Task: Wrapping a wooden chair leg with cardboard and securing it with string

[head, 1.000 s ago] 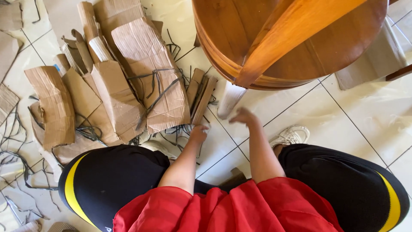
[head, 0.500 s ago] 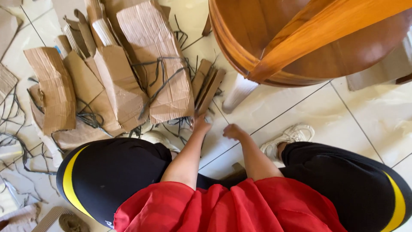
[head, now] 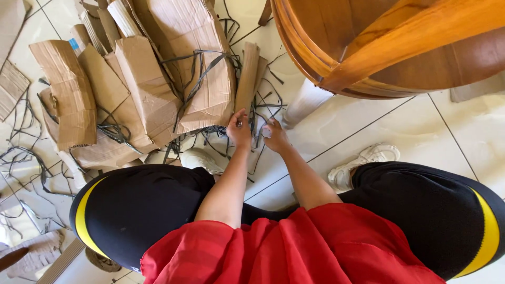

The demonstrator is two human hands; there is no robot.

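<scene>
Head view, looking down on a seated person over a pale tiled floor (head: pixel 400 121). The left hand (head: pixel 239 129) is closed around the near end of a narrow folded cardboard strip (head: pixel 247 76), which lies on the tiles between the crumpled cardboard pile (head: pixel 158 79) and the white table leg (head: pixel 305 102). The right hand (head: pixel 274 135) rests just beside it, fingers curled low among the dark strap offcuts (head: pixel 263 100); whether it grips anything cannot be told. The round wooden table (head: pixel 389 42) overhangs the far right. A white sneaker (head: pixel 363 163) sits near the right knee.

Risk, as judged: the loose straps lie across and around the strip, so lifting it could snag them and drag the neighbouring pile; the strip's creased, softened board may also buckle when held by one end only.
</scene>
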